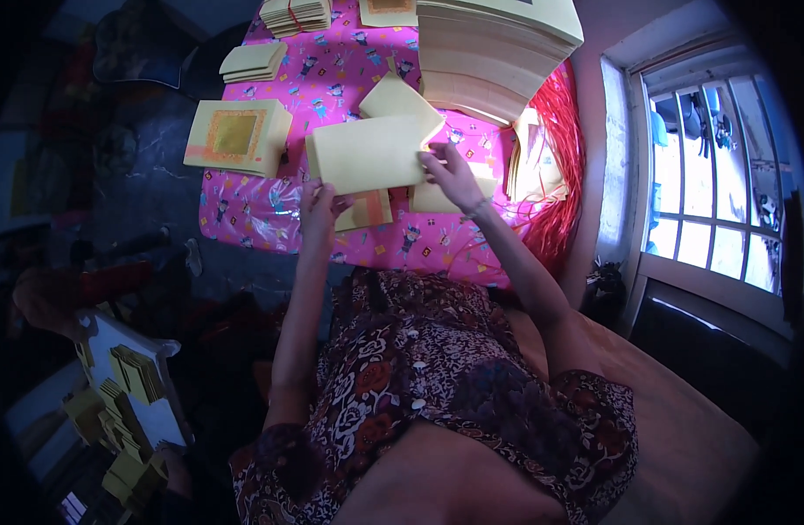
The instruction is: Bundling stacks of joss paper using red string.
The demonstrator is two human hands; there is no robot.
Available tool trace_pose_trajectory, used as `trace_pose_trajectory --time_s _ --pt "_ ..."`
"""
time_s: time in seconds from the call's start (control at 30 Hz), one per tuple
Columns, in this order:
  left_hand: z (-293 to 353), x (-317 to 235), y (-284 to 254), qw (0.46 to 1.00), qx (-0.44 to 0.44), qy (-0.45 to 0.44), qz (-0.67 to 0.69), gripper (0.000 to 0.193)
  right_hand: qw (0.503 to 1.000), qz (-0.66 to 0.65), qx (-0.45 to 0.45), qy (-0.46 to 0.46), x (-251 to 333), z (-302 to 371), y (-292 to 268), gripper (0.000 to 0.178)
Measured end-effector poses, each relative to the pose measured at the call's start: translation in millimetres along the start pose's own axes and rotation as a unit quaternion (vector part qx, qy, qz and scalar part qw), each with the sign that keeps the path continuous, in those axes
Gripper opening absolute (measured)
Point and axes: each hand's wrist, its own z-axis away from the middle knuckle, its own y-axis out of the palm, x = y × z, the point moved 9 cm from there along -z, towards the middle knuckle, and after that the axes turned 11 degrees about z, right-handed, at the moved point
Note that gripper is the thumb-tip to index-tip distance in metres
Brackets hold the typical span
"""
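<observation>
Over the pink patterned table cover I hold a plain pale yellow paper [367, 156], possibly several sheets together. My left hand [321, 206] pinches its lower left corner. At the right edge, the fingers of my right hand [452, 173] are closed on the same paper. Beneath it, partly hidden, lie a yellow paper piece with an orange band [365, 211] and another plain yellow piece [450, 194]. Just behind is a tilted yellow paper [400, 99]. To the left sits a thick stack of yellow paper [236, 136], its top printed with an orange-framed gold square, like joss paper.
A tall block of yellow paper [498, 61] stands at the back right. Red plastic strands [559, 157] hang down the table's right side. Smaller paper stacks [255, 63] lie at the far left. At lower left, another person's hand [172, 465] is near a white table [164, 418].
</observation>
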Motion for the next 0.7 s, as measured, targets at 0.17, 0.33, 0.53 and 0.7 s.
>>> trace_pose_trajectory --time_s 0.17,0.33,0.53,0.7 --pt "29 54 40 0.991 0.071 -0.053 -0.097 0.020 0.997 -0.062 0.046 0.021 -39 54 -45 0.019" --pt "21 113 51 0.978 0.125 -0.044 -0.163 0.017 1.000 0.001 -0.018 0.020 -92 71 -80 0.014" --pt "-24 161 36 0.928 0.137 -0.008 -0.346 0.014 0.989 0.133 -0.068 0.020 -123 48 -92 0.020" --pt "-42 172 42 0.874 0.129 0.043 -0.467 0.014 0.960 0.259 -0.106 0.024 -153 25 -97 0.023"
